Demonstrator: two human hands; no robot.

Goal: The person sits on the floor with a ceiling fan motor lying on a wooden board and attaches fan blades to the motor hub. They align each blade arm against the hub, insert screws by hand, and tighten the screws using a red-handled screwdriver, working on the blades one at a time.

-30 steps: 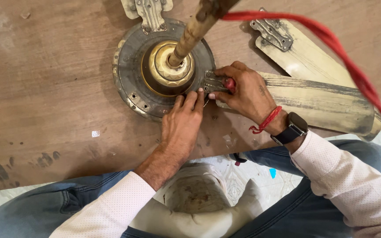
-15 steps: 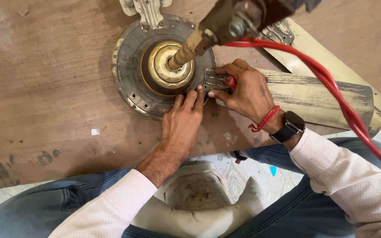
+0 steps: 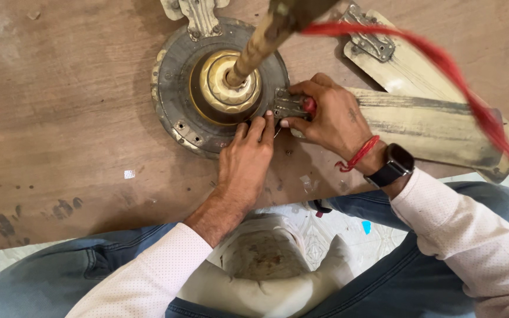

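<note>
Left hand (image 3: 248, 159) fingers press flat on fan motor (image 3: 219, 88) rim; right hand (image 3: 331, 118) pinches what looks like a red-handled tool (image 3: 309, 106) at blade bracket (image 3: 288, 106).

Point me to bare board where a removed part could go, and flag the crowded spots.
Free: the wide stretch of brown board left of the fan motor, down to the edge by the knee. Crowded: right of the motor, where the left hand and right hand meet at the blade bracket, with fan blades and red cable beyond.
</note>
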